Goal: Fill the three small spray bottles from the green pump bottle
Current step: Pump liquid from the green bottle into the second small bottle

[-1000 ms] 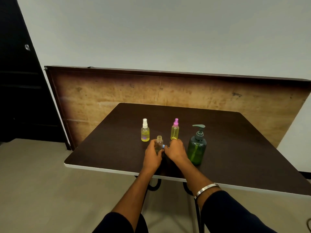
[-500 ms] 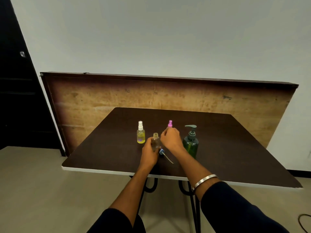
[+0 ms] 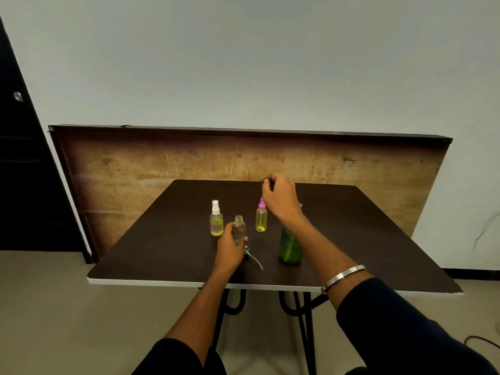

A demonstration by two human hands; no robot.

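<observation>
My left hand [image 3: 230, 249] grips an uncapped clear spray bottle [image 3: 238, 229] standing on the dark table [image 3: 162, 239]. Its blue spray cap with dip tube [image 3: 253, 257] lies on the table just right of that hand. A white-capped bottle [image 3: 216, 219] and a pink-capped bottle [image 3: 261, 216], both holding yellow liquid, stand behind. My right hand [image 3: 280, 197] hovers in the air above the green pump bottle [image 3: 290, 246], fingers loosely curled, holding nothing I can see. My right forearm hides the pump head.
A brown wooden board [image 3: 135, 169] leans against the wall behind the table. The table's white front edge [image 3: 162, 283] is near me, with black metal legs [image 3: 303, 320] below. A dark door [image 3: 24, 185] is at the left.
My right hand let go of the blue cap beside the clear bottle, then rose up and to the right, over the green pump bottle. My left hand stayed on the clear bottle.
</observation>
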